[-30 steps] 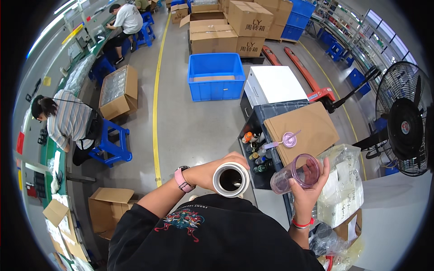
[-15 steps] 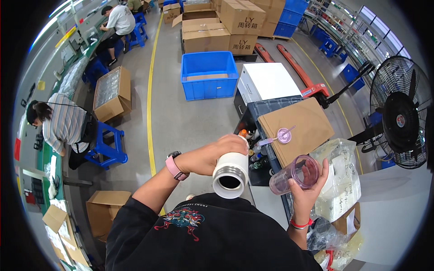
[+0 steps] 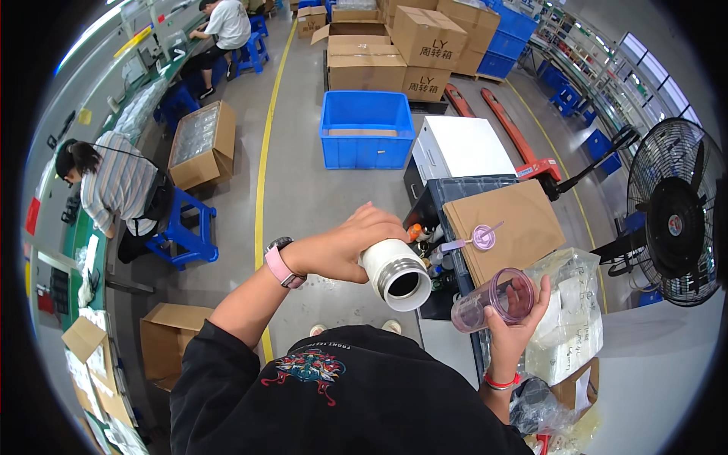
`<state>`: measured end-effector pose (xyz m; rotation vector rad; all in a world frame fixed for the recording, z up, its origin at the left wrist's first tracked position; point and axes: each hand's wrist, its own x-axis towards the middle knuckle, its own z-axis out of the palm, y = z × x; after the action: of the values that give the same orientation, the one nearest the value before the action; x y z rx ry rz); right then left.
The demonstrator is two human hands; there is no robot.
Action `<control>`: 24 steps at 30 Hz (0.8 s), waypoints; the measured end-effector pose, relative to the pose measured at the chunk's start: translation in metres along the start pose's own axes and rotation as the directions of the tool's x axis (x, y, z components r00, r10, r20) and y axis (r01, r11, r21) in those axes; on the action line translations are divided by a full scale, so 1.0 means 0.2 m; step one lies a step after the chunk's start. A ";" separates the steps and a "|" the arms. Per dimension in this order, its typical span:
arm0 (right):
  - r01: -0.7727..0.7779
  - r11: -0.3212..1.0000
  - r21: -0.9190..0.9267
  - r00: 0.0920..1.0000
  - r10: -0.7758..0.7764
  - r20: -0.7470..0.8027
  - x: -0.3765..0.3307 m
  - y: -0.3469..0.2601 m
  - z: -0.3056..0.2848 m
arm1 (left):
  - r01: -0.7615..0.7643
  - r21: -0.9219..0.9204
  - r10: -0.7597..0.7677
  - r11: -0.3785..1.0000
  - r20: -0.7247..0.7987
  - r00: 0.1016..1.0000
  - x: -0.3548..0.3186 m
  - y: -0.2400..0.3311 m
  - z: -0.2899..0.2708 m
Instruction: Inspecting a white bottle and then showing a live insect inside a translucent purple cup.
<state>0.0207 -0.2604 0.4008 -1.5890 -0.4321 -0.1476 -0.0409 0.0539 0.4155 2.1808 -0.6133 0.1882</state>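
My left hand [image 3: 355, 244] is wrapped round a white bottle [image 3: 381, 260] with a bare metal neck. Its uncapped mouth points down toward me and to the right, and the inside looks dark. Lower right, my right hand [image 3: 506, 334] holds a clear purple-tinted tumbler [image 3: 472, 312] without a lid, its open rim tilted up. A gap separates bottle and tumbler. Past the tumbler, a purple lid [image 3: 483, 237] with a straw lies on a flat cardboard sheet [image 3: 531, 216].
Small bottles [image 3: 425, 233] fill a dark cart [image 3: 436, 199] under the cardboard. Plastic bags [image 3: 565, 318] lie right of my hand, near a black fan [image 3: 673, 220]. A blue bin [image 3: 366, 155] stands ahead. Two people sit at the left bench on blue stools [image 3: 186, 227].
My left hand has swung the white bottle rightward, and its mouth now points more toward the tumbler. My right hand and tumbler have barely moved. The whole view has shifted slightly.
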 end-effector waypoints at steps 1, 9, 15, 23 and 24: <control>-0.002 1.000 0.002 1.000 0.002 0.007 0.00 0.00 0.00 | 0.004 0.001 -0.004 1.000 -0.002 1.000 -0.01 0.00 0.00; -0.016 1.000 0.001 1.000 0.016 0.027 -0.03 0.00 0.01 | 0.033 0.021 -0.034 0.999 0.026 0.999 -0.08 0.03 0.01; -0.010 1.000 -0.006 0.998 0.011 0.062 -0.03 0.00 0.02 | -0.007 -0.083 0.008 0.996 0.009 1.000 -0.09 0.04 -0.01; 0.403 0.905 -0.137 0.738 -0.233 0.634 -0.05 0.02 0.14 | -0.098 -0.259 0.093 0.961 -0.034 0.995 0.00 0.09 -0.05; 0.324 0.937 -0.133 0.739 -0.163 0.654 -0.06 0.02 0.16 | -0.143 -0.304 0.134 0.942 -0.049 0.990 0.02 0.11 -0.05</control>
<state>0.0053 -0.2313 0.3894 -1.7946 -1.2043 0.1593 -0.0475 0.0482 0.4383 1.8332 -0.7303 0.1841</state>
